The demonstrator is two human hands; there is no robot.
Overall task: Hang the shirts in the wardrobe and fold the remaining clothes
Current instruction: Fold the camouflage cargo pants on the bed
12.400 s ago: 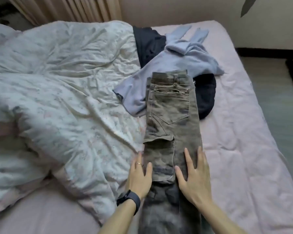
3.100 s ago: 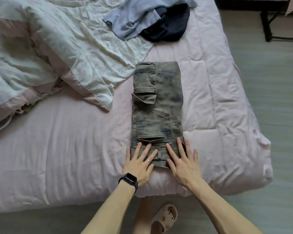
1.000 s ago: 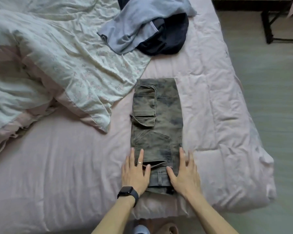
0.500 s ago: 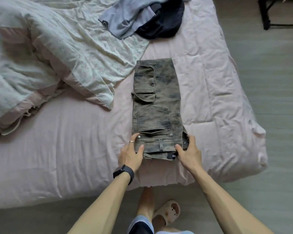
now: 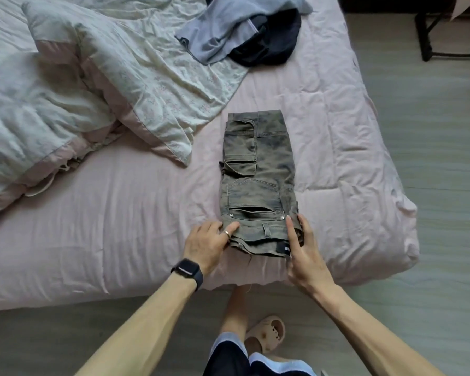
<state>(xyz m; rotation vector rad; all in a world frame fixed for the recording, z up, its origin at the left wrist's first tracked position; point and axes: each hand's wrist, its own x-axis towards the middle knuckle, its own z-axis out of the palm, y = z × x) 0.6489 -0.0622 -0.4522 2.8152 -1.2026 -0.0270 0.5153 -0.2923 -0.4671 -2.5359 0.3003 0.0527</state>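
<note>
Lying rumpled across the left of the bed [image 5: 106, 226], a pale floral quilt [image 5: 92, 90] covered much of the pink sheet. Right of it, near the bed's front edge, the left hand [image 5: 205, 244], with a dark watch [image 5: 187, 270] on its wrist, gripped the near left corner of the folded trousers [image 5: 258, 180]; a ringed finger lay on top of the waistband and the other fingers curled at the edge. The trousers, a mottled olive-grey, lay as a narrow rectangle running away from the person, pockets up, with the waistband nearest both hands. Far beyond them a grey-blue garment [image 5: 228, 31] lay crumpled, partly on the quilt and overlapping a dark garment [image 5: 272, 47] just to its right. Below the bed's edge a beige slipper [image 5: 266, 332] stood on the floor [image 5: 432, 158]. The right hand [image 5: 301, 251] clasped the trousers' near right corner, one digit laid along the top and the others wrapped round the side. A dark frame [image 5: 423, 31] stood at the far right.
</note>
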